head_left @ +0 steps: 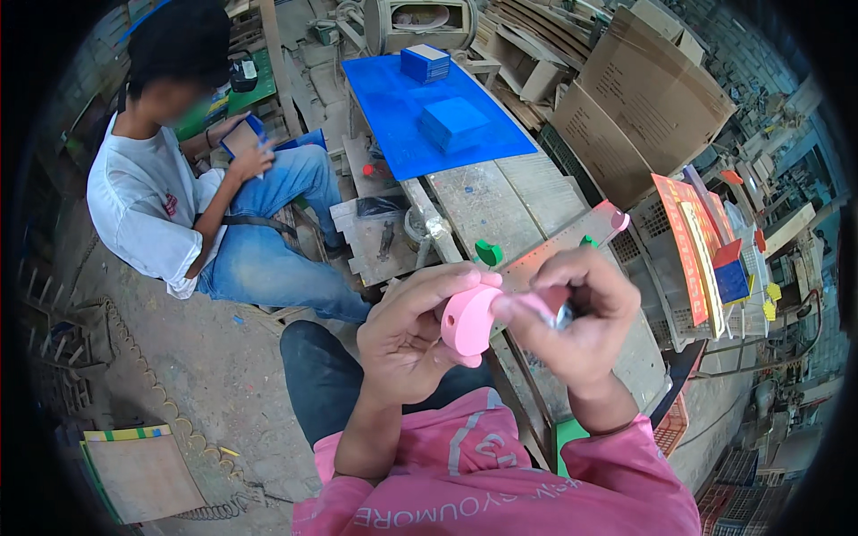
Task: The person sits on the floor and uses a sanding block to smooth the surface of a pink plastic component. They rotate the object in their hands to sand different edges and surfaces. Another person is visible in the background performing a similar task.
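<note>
My left hand [393,353] is closed round a pink curved piece [466,323] with a small round hole in its side, held above my lap. Close by on the right, my right hand [590,326] is closed with thumb and fingers pinched together. Something pinkish with a pale, shiny part shows between them; blur and the fingers hide its kind. Just beyond the hands, a green curved piece [488,253] lies on the wooden bench [500,198]. A long reddish-pink strip with small holes [559,239] lies there too, with a pink rounded piece [618,220] at its far end.
A blue sheet [384,107] on the bench bears blue stacks [454,123]. At the left sits a co-worker [152,188] handling a blue-edged panel. A cardboard box [648,98] leans at the far right, near red boards [684,241]. A coiled hose [165,393] lies on the floor.
</note>
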{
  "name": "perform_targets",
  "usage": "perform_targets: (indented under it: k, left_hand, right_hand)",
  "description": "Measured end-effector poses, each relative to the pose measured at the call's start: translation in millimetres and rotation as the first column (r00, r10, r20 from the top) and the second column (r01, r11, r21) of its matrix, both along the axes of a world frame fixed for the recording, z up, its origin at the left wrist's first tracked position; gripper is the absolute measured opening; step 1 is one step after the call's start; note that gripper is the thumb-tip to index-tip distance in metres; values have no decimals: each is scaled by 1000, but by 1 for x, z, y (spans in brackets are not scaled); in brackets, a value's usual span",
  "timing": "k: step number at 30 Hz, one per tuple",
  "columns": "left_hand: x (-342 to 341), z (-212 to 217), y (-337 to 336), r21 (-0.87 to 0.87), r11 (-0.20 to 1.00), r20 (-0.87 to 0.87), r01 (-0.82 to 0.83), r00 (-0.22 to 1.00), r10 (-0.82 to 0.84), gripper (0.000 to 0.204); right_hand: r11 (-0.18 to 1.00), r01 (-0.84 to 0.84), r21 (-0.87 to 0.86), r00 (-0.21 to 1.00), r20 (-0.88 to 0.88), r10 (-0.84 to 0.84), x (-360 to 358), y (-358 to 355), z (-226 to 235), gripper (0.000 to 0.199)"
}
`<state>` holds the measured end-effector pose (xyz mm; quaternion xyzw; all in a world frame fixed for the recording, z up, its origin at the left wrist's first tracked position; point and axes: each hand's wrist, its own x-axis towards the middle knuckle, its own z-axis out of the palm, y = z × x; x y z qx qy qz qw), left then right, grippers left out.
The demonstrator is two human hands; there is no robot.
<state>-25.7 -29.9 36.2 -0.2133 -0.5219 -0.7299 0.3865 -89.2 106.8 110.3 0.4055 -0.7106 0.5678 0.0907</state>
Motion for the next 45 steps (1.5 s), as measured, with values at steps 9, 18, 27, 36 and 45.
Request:
perform_targets:
  k: [9, 18, 27, 36, 45]
  left_hand:
    - [-4, 0, 1, 77, 995, -70, 58, 996, -53, 50]
    - [-3, 0, -4, 51, 998, -125, -21, 992, 27, 46]
    - [-2, -2, 0, 57, 998, -143, -19, 989, 27, 45]
    - [1, 1, -2, -13, 999, -140, -34, 990, 32, 45]
    - [-3, 0, -3, 25, 999, -164, -46, 985, 50, 46]
  right_hand:
    - [999, -11, 39, 1000, 15, 10, 6, 0, 1, 30]
    - [994, 59, -90, 988, 151, -45, 4, 6, 6, 28]
    - [996, -81, 29, 996, -46, 82, 13, 1, 8, 30]
    - [1000, 9, 3, 992, -125, -8, -1, -5, 18, 30]
    - [997, -63, 40, 997, -39, 65, 12, 1, 15, 31]
